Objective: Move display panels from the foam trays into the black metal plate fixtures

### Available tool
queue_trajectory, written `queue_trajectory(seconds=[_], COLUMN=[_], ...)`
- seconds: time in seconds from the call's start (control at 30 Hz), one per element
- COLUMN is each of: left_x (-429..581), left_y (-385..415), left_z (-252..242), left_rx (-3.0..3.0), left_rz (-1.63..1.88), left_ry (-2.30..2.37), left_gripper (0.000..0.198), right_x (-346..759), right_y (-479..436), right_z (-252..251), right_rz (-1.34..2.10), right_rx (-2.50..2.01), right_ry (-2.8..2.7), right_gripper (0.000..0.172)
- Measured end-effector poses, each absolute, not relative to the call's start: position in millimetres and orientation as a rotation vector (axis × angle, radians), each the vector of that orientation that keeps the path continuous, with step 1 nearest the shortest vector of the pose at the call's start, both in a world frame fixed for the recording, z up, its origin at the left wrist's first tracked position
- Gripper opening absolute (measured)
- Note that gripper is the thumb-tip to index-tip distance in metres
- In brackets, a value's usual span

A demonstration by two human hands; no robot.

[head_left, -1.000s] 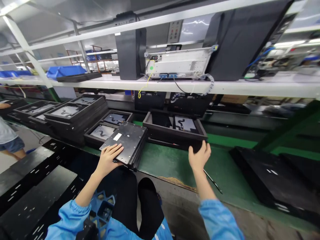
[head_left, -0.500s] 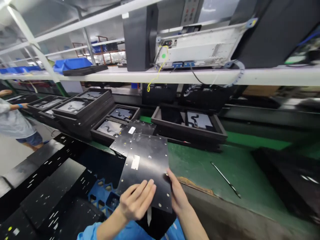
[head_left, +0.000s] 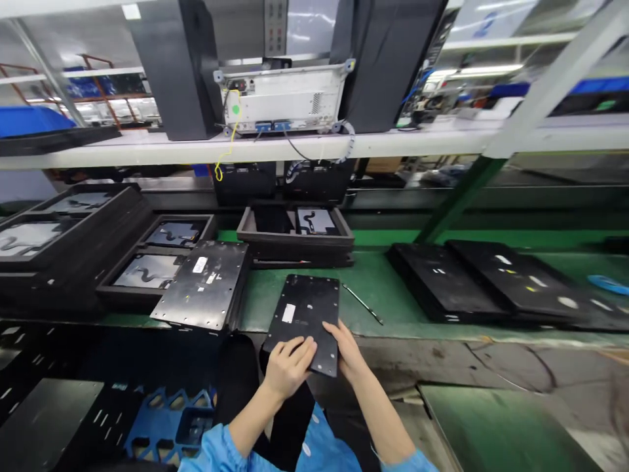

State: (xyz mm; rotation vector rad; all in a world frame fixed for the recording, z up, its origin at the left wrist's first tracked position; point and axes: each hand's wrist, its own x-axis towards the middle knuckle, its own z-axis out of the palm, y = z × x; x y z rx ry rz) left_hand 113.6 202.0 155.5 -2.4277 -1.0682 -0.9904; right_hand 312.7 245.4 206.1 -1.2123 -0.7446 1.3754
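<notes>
Both my hands hold a flat black metal plate (head_left: pixel 305 314) with a white label and small holes, over the front edge of the green bench. My left hand (head_left: pixel 287 367) grips its near edge, fingers curled on top. The plate's right near corner sits in my right hand (head_left: pixel 346 351), whose fingers press against the edge. To the left lies a stack of similar black plates (head_left: pixel 204 283) with white labels.
Black trays (head_left: pixel 295 233) holding grey parts stand behind and to the left. A thin metal tool (head_left: pixel 362 303) lies on the green mat (head_left: pixel 393 298). Flat black panels (head_left: pixel 472 282) lie at right. A shelf above carries a white instrument (head_left: pixel 282 98) and black boxes.
One second ago my left hand lay on the stack and my right touched a tray. Since then both hands took one plate and carried it right, lower over the bench; my view swung right.
</notes>
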Motion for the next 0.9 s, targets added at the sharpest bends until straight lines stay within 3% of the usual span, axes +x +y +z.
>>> queue_trajectory(seconds=[0.2,0.33,0.47,0.53,0.63,0.73,0.9], left_x=[107.9,102.9,150.5,186.2,224.2,221.9,133.3], left_y=[243.2,242.6,231.9,230.3,231.9,231.8,236.9], left_z=[162.1,168.2,165.0,160.7,154.7,156.2,183.7], left_rx=[-2.748,-2.935,-2.748,-2.661,-2.557,-2.589,-3.001], left_rz=[-0.683,-0.486,-0.507,-0.501,-0.457,-0.387,-0.195], left_ry=[-1.186,-1.368,-1.667,-1.739,-1.792,-1.725,-1.409], left_gripper=[0.078,0.116,0.119,0.123,0.102,0.082,0.090], right_x=[370.0,394.1,403.9,408.6,417.9,431.0,440.7], right_y=[285.7,274.5,285.9,300.0,313.8,305.0,235.6], right_z=[205.8,180.1,154.5,149.1,148.3,149.9,139.4], right_rz=[0.787,0.624,0.077,-0.009,0.098,0.204,0.414], right_rx=[-1.509,-1.576,-1.838,-1.920,-1.903,-1.872,-1.801], right_ry=[-1.158,-1.286,-1.440,-1.427,-1.383,-1.330,-1.148], right_gripper=[0.072,0.059,0.062,0.059,0.044,0.043,0.048])
